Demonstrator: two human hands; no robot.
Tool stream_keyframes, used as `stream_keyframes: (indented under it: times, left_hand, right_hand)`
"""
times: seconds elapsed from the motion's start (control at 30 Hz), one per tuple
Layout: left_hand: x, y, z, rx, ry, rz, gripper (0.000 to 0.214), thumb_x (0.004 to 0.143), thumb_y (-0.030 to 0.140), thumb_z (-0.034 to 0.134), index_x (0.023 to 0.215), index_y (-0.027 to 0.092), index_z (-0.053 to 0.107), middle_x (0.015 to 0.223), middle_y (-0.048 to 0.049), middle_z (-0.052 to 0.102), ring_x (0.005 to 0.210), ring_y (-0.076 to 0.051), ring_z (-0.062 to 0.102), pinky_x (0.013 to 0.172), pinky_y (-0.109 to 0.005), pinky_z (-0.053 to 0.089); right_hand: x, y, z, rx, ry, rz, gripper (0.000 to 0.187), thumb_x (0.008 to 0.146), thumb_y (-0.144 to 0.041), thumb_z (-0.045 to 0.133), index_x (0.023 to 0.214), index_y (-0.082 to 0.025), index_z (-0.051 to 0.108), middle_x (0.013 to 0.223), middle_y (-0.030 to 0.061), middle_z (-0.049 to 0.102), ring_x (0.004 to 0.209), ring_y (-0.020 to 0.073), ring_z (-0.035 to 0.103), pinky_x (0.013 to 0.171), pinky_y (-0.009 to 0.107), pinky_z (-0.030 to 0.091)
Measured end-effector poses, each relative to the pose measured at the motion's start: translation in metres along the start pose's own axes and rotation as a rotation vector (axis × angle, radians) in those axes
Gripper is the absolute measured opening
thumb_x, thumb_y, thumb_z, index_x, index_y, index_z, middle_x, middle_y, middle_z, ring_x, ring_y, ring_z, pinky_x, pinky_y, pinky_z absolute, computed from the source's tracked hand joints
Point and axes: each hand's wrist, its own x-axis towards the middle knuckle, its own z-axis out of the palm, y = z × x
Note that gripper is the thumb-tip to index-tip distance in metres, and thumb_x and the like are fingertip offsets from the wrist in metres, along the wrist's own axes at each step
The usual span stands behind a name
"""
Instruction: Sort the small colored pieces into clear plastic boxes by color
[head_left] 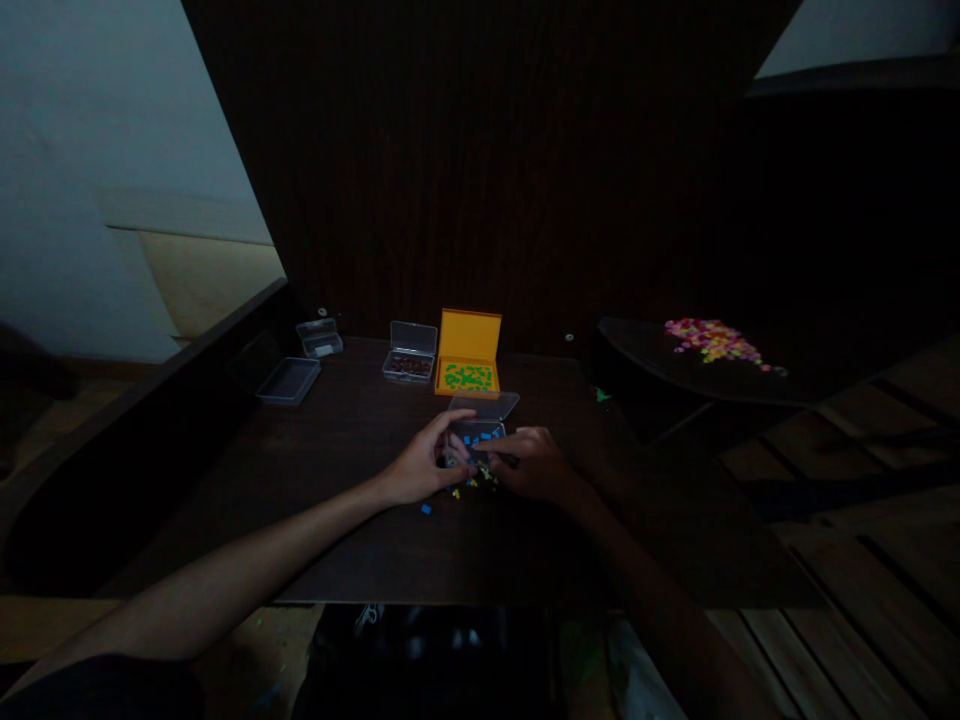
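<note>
**Dark shot, hands covering half of the little clear box (504,429)**

So the light's pretty bad here, bear with me. The clear box is sitting around the middle of the tabletop (322,545), a bit toward the far edge, and its see-through lid (491,406) is leaning open that way. Blue pieces (486,436) are showing inside, but the hands are blocking a good chunk of it.

The left hand (424,463) is curving around the box's left side, thumb toward the near edge. The right hand (532,463) is coming in from the right, index finger pointing over the blue pieces. Can't tell whether either hand's fingers are pinching anything; the tips are getting lost in the clutter and shadow. The right forearm (637,570) is nearly melting into the dark.

Tiny yellow pieces (457,494) are lying just below the hands, and one blue tile (426,509) is resting nearer the near edge.

Along the far edge, an orange case (470,335) is standing open with green bits in it, right beside a clear case (413,337) holding brownish stuff I can't make out. A shallow tray (289,381) and a small hinged box (320,338) are sitting by the far left corner. Off past the right edge, a pink-and-yellow pile (716,342) is blurring together on another dark surface.
</note>
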Motion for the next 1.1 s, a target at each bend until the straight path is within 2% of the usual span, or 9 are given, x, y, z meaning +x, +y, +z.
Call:
stream_keyframes:
  times: [0.53,0.67,0.87,0.97,1.1]
  left_hand:
    - [0.0,0.0,-0.001,-0.015,0.016,-0.022,0.073,0.068,0.022,0.076,0.132,0.018,0.04,0.078,0.0012,0.059,0.073,-0.012,0.059,0.076,-0.03,0.048]
    - [0.001,-0.001,-0.002,-0.011,0.019,-0.014,0.073,0.068,0.022,0.076,0.132,0.017,0.04,0.079,0.0011,0.058,0.074,-0.012,0.059,0.076,-0.03,0.049]
    - [0.005,-0.002,-0.011,-0.007,0.061,0.016,0.074,0.068,0.024,0.076,0.132,0.017,0.04,0.08,0.0008,0.058,0.075,-0.013,0.058,0.076,-0.032,0.049]
    - [0.008,-0.001,-0.017,0.014,0.111,0.002,0.074,0.067,0.023,0.076,0.131,0.017,0.039,0.08,0.0008,0.059,0.075,-0.013,0.059,0.076,-0.032,0.049]
    - [0.01,0.0,-0.024,0.018,0.151,-0.008,0.077,0.067,0.023,0.076,0.133,0.016,0.037,0.076,0.0023,0.058,0.073,-0.013,0.059,0.076,-0.031,0.049]
  right_hand:
    - [-0.001,0.0,0.002,-0.016,-0.005,0.044,0.027,0.082,-0.033,0.055,0.099,-0.026,0.075,0.073,0.003,0.074,0.063,0.0157,0.061,0.067,0.028,0.037]
    - [-0.001,0.0,0.001,0.003,0.043,0.021,0.027,0.083,-0.032,0.053,0.098,-0.024,0.075,0.073,0.0037,0.073,0.06,0.0149,0.058,0.065,0.027,0.037]
    - [-0.001,-0.005,-0.005,0.071,0.13,0.047,0.024,0.085,-0.032,0.05,0.086,-0.018,0.07,0.054,-0.001,0.057,0.053,0.0124,0.051,0.065,0.025,0.036]
    - [-0.001,-0.007,-0.009,0.122,0.061,0.029,0.019,0.082,-0.031,0.054,0.076,-0.018,0.066,0.05,-0.0038,0.05,0.051,0.0102,0.047,0.064,0.024,0.035]
    - [-0.001,-0.004,-0.016,0.179,-0.191,-0.009,0.011,0.079,-0.03,0.062,0.079,-0.02,0.066,0.06,-0.0039,0.057,0.057,0.0097,0.051,0.065,0.023,0.034]
